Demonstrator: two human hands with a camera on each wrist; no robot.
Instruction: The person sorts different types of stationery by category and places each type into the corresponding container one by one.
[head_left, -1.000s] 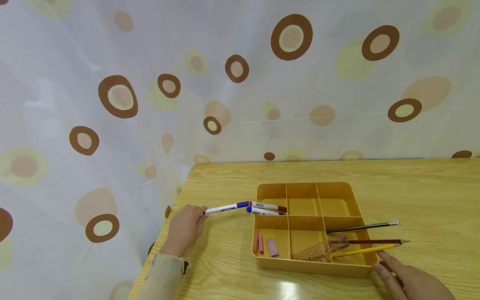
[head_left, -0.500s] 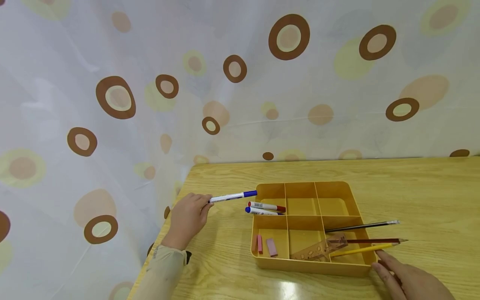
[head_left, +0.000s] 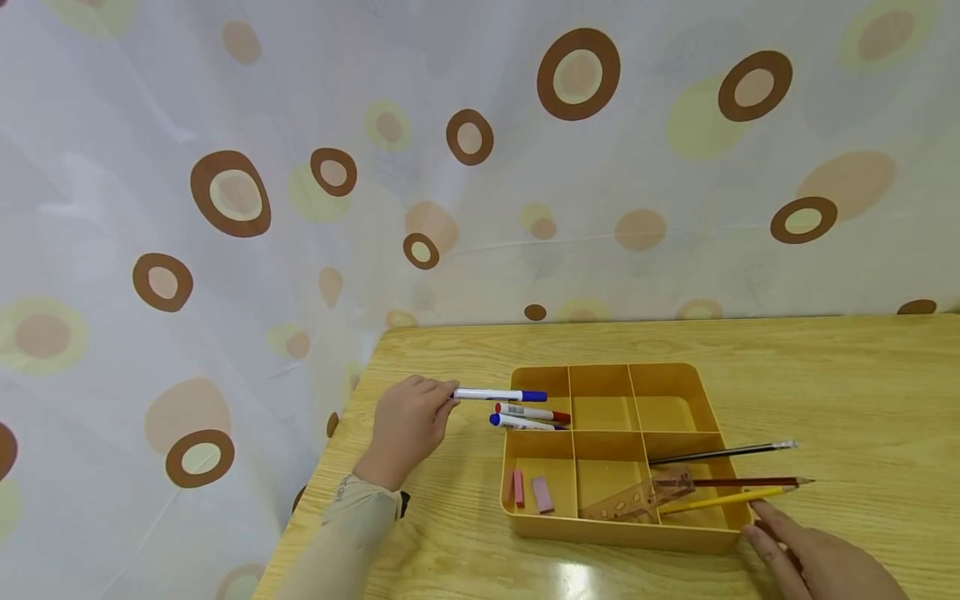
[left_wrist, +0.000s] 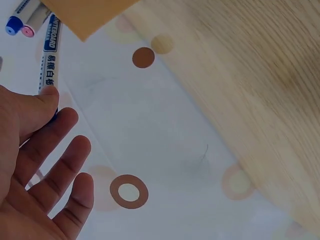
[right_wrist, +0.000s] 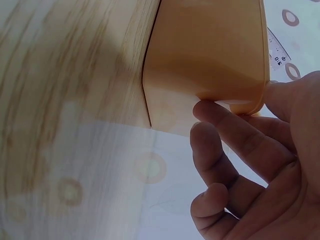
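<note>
My left hand (head_left: 408,425) pinches a white whiteboard marker (head_left: 491,394) with a blue cap by its rear end. The marker's capped end is over the back-left compartment of the orange-yellow divided tray (head_left: 622,533). In the left wrist view, thumb and index finger hold the marker (left_wrist: 48,70), while the other fingers are apart from it. A red-capped marker (head_left: 531,412) and another blue marker (head_left: 517,422) lie in that compartment, ends over the left rim. My right hand (head_left: 828,562) grips the tray's front-right corner, thumb and fingers against the wall (right_wrist: 210,55) in the right wrist view.
Two pink erasers (head_left: 542,494) lie in the front-left compartment. A clear ruler (head_left: 633,500) leans across the front ones. A black pencil (head_left: 735,452), a dark red pencil (head_left: 750,482) and a yellow pencil (head_left: 716,502) stick out rightward. A patterned cloth (head_left: 480,208) hangs behind the wooden table (head_left: 450,533).
My left hand has first lifted, then moved right with the marker, from left of the tray to over the back-left compartment. My right hand and the tray have stayed in place.
</note>
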